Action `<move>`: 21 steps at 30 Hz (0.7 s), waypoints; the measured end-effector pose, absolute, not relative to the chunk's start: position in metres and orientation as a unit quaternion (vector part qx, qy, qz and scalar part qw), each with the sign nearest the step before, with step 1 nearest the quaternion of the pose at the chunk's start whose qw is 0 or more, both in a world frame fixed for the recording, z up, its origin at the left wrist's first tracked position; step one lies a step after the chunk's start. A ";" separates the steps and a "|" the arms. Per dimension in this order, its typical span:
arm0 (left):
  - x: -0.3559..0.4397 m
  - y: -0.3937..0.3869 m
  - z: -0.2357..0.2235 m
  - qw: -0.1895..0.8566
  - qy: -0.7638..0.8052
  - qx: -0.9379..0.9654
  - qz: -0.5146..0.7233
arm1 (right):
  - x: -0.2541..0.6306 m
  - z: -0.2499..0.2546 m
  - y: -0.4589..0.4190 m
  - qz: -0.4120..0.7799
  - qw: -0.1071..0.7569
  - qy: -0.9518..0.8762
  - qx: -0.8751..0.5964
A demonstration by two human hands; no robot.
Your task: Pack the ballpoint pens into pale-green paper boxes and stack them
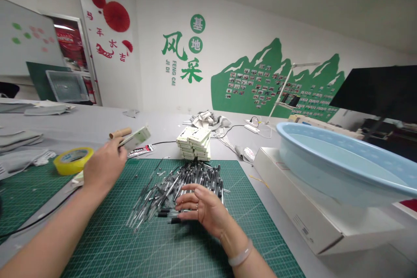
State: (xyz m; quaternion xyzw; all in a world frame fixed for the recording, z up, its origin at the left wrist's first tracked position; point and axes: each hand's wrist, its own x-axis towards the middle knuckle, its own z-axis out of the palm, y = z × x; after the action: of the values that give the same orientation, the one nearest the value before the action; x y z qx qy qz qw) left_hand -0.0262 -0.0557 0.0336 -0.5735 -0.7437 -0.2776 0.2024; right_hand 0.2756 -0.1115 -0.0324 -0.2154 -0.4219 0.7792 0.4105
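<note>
My left hand [109,163] is closed on a small flat pale green and white box [137,137], raised at the left beyond the cutting mat's edge. My right hand [208,210] is open, its slightly curled fingers apart over the near side of a heap of pens [195,178]. The pens have black caps and clear barrels and lie loose on the green cutting mat [156,252]. A few of them are partly hidden by my right fingers. Behind the heap stand stacked pale green boxes [194,141] of the same look.
Yellow tape [73,160] and a brown cardboard tube [120,133] lie at the left. A light blue basin [325,173] rests on a white carton [309,213] at the right. Grey cloths [208,119] and a power strip [252,128] are farther back.
</note>
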 end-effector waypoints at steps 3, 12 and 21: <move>0.010 -0.062 0.043 -0.074 -0.688 -0.622 -0.366 | 0.273 -0.026 -0.113 0.748 0.471 -0.415 -0.215; 0.105 -0.096 -0.004 -0.595 -0.442 -0.591 -0.319 | 0.272 -0.033 -0.112 0.703 0.548 -0.398 -0.218; 0.133 -0.107 -0.031 -0.396 -0.489 -0.726 -0.279 | 0.268 -0.040 -0.109 0.652 0.605 -0.372 -0.265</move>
State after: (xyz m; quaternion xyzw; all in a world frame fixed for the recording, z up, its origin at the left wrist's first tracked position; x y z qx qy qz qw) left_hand 0.1333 -0.1071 -0.0310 -0.7256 -0.4887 -0.2787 -0.3963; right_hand 0.2683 -0.1088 -0.0400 -0.2647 -0.3715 0.6522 0.6054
